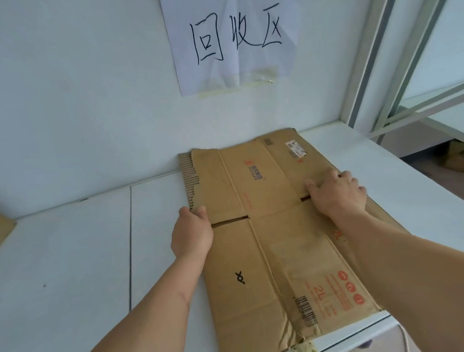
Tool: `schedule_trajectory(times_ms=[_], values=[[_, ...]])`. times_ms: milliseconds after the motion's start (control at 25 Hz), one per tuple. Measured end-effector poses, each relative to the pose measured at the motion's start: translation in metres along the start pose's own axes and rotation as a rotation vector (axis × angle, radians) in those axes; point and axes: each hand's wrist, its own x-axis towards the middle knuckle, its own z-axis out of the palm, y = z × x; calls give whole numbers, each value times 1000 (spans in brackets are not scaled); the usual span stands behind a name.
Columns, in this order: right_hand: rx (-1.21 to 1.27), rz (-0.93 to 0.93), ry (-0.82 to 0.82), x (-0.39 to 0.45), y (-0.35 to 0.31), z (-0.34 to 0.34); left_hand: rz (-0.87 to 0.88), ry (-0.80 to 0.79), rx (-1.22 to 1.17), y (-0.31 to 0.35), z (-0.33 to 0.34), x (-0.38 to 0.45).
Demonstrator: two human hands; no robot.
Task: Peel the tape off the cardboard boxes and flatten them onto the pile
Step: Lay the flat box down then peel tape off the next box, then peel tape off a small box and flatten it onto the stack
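Cardboard box, flattened, is laid on one white table; its left edge is gripped by the left hand, while the right hand, fingers curled, is pressed on top.

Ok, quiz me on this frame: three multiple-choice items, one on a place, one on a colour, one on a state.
1. Where does the left hand grip the flattened box?
A. its left edge
B. its near edge
C. its far corner

2. What colour is the writing on the paper sign?
A. red
B. black
C. green

3. How does the right hand meet the box?
A. hovers above it
B. lifts a flap upright
C. rests on top of it

Answers: 1 A, fingers wrap the left edge; 2 B, dark strokes on white; 3 C, palm down on cardboard lying flat on the table.
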Motion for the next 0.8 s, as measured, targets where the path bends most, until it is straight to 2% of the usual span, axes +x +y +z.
schedule_trajectory(times_ms=[160, 320, 400, 520, 680, 760, 800], values=[[-37, -66, -64, -8, -4, 12, 65, 47, 41, 10, 15, -9], [-30, -156, -98, -7, -16, 19, 302, 89, 239, 3, 29, -3], [-36, -191, -93, -7, -18, 26, 377, 66, 217, -3, 35, 0], [-73, -220, -73, -6, -18, 31, 397, 77, 187, -9, 38, 0], [-134, -203, -70, -16, -33, 21, 454, -85, 250, -9, 16, 2], [-152, -293, -53, -38, -61, 18, 468, -166, 341, -14, -12, 4], [-143, -360, -52, -55, -79, 19, 479, -157, 396, -19, -30, 2]])
